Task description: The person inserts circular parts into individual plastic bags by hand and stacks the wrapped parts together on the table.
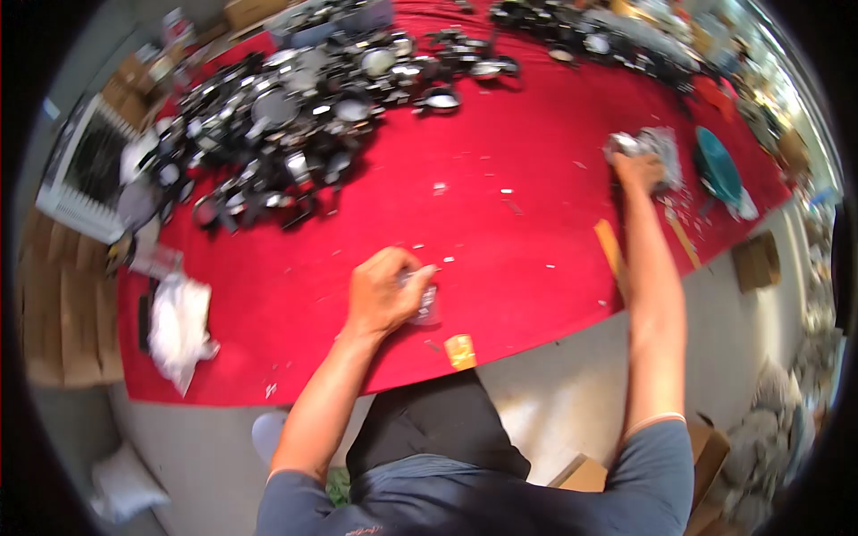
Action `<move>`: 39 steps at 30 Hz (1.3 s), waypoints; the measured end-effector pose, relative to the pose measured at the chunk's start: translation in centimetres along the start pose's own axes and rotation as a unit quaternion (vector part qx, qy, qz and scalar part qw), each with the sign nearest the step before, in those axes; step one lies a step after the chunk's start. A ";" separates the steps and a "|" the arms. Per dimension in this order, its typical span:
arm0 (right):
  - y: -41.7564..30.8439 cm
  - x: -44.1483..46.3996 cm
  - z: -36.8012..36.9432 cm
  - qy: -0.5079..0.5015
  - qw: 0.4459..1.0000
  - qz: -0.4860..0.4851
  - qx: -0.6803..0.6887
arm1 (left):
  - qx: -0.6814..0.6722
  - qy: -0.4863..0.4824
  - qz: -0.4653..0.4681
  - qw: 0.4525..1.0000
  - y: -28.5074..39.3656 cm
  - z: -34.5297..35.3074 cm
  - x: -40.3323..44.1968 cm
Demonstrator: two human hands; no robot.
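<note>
My left hand (384, 290) is above the front middle of the red cloth, its fingers pinched on a small clear plastic bag (426, 306) with pale marks on it. Farther off on the right, my right hand (638, 170) is stretched out with its fingers curled down. Against its fingertips shows a shiny silvery item (626, 144), too blurred to name. Beside that hand lies a heap of clear plastic bags (662, 147). A yellow and white packet (460, 352) is at the table edge near my left hand.
Wristwatches (295, 116) lie in a large heap at the back left, with more watches (608, 40) at the back right. A teal basket (718, 167) stands at the right edge. A white plastic bag (180, 322) lies at the left. Yellow strips (609, 247) are near my right forearm.
</note>
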State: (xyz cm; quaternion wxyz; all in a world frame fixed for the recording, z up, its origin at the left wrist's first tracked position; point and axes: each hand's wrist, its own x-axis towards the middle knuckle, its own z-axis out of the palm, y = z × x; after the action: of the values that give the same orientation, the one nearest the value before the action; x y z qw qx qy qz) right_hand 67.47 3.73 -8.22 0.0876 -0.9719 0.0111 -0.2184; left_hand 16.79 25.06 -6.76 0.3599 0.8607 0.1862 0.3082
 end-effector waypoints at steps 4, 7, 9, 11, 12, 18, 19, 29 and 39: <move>1.3 2.6 -0.3 -0.095 0.993 0.029 0.067 | -0.015 0.029 -0.006 0.999 -0.1 0.0 0.0; 1.9 0.2 -3.6 -0.098 0.985 -0.066 0.129 | -0.030 0.072 -0.004 0.997 -0.5 0.3 0.1; 2.0 -4.1 -6.3 -0.063 0.981 -0.141 0.116 | -0.045 0.126 -0.027 0.991 -0.2 -0.6 0.0; 3.7 -8.2 -6.6 -0.015 0.955 -0.207 0.211 | 0.025 0.242 -0.018 0.970 -1.3 -2.7 0.9; 4.3 -11.7 -8.0 0.014 0.938 -0.229 0.261 | 0.044 0.312 -0.010 0.949 -2.5 -4.1 1.9; 9.7 -28.6 -14.4 -0.098 0.887 -0.121 0.436 | 0.210 0.244 -0.110 0.940 -7.0 -9.9 8.5; 10.7 -30.0 -14.6 -0.112 0.892 -0.095 0.427 | 0.190 0.172 -0.126 0.958 -9.0 -9.9 9.3; 10.3 -35.4 -19.7 -0.111 0.869 -0.089 0.473 | -0.010 0.171 -0.047 0.984 -3.8 -9.8 2.1; 1.1 -38.7 -28.8 -0.292 0.702 -0.458 0.461 | -0.559 -0.203 -0.192 0.781 2.8 -10.1 -9.0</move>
State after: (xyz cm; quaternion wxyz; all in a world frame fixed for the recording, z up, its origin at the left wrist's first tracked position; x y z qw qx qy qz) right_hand 20.18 0.19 0.81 0.4128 -0.7109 -0.5631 0.0848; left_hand 3.73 23.38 -2.71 0.8589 0.4980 0.0651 0.1008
